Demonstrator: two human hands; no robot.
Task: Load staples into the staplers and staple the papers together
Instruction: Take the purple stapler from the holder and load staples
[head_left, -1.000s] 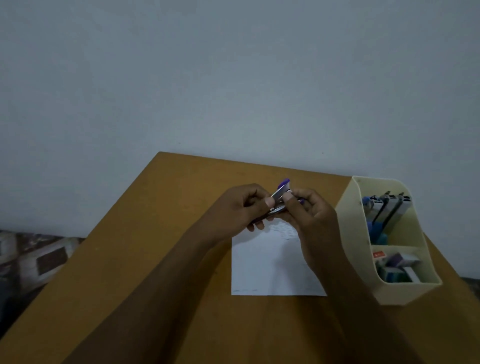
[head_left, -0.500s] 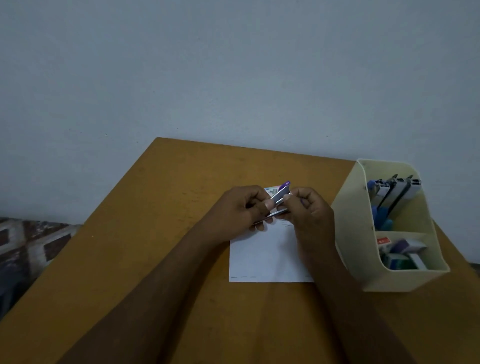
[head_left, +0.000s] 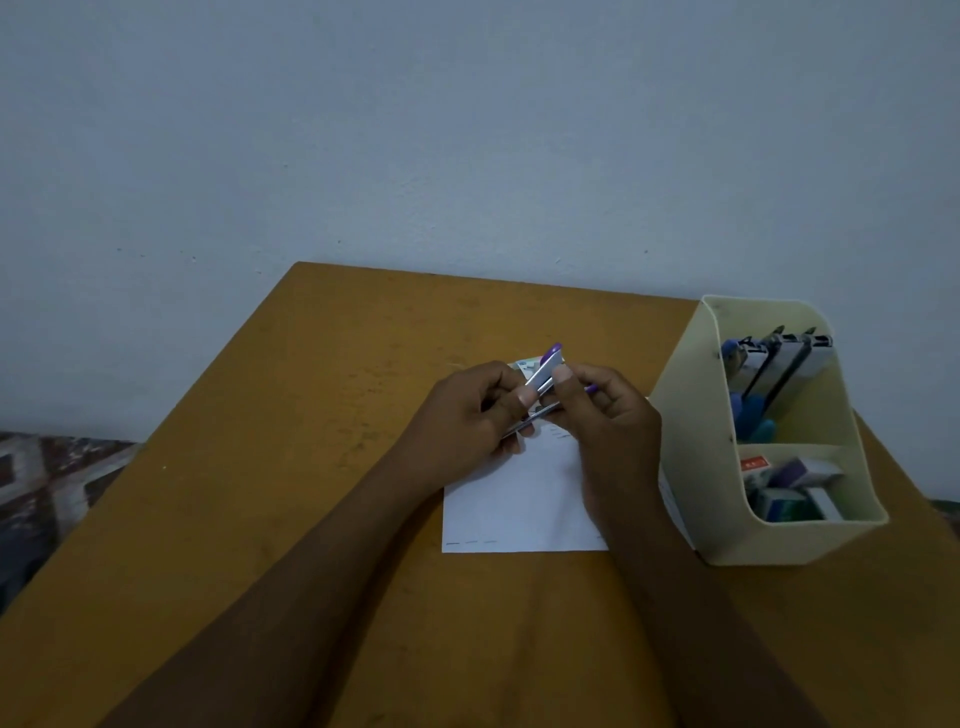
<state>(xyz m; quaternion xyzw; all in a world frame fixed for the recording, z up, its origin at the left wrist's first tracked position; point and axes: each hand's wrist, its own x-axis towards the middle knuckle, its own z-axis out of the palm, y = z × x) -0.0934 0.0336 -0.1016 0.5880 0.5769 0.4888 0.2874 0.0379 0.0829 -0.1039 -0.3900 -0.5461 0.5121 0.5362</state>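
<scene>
surface: brown table (head_left: 311, 467) | on it: white paper (head_left: 514, 509), centre | cream organizer (head_left: 696, 441), just beside paper, right

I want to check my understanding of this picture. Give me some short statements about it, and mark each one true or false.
1. The left hand and the right hand both hold the purple stapler. True.
2. The paper lies inside the organizer. False: it lies on the table, under the hands.
3. The organizer stands right of the paper. True.
4. The organizer's far compartment is empty. False: it holds other staplers.
5. Small boxes lie in its near compartment. True.
</scene>
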